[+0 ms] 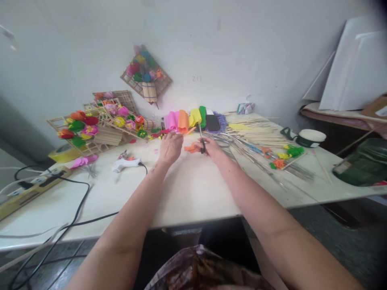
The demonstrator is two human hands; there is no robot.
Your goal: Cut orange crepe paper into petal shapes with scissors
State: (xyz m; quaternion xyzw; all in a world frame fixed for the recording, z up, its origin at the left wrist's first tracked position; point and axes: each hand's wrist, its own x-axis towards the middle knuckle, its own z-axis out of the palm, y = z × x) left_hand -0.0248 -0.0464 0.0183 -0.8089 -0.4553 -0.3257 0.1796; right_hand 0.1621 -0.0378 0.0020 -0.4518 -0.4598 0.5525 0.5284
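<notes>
Above the middle of the table, my right hand (209, 147) is closed around a pair of scissors (202, 146) with dark handles, the blades pointing up and away. A piece of orange crepe paper (191, 148) shows beside the fingers of that hand; whether they grip it too is unclear. To the left, my left hand (170, 148) has its fingers closed on a narrow orange paper strip (190, 131) that reaches toward the blades. Just behind the hands lie crepe paper rolls in pink (171, 121), orange (183, 121), yellow (195, 117) and green (202, 116).
A white glue gun (127, 164) and a power strip (33, 187) with cords lie left. Wooden lattices with paper flowers (80, 127) stand behind them. Wooden sticks (256, 133), wires (290, 169), a tape roll (311, 137) and a green jar (363, 163) are on the right.
</notes>
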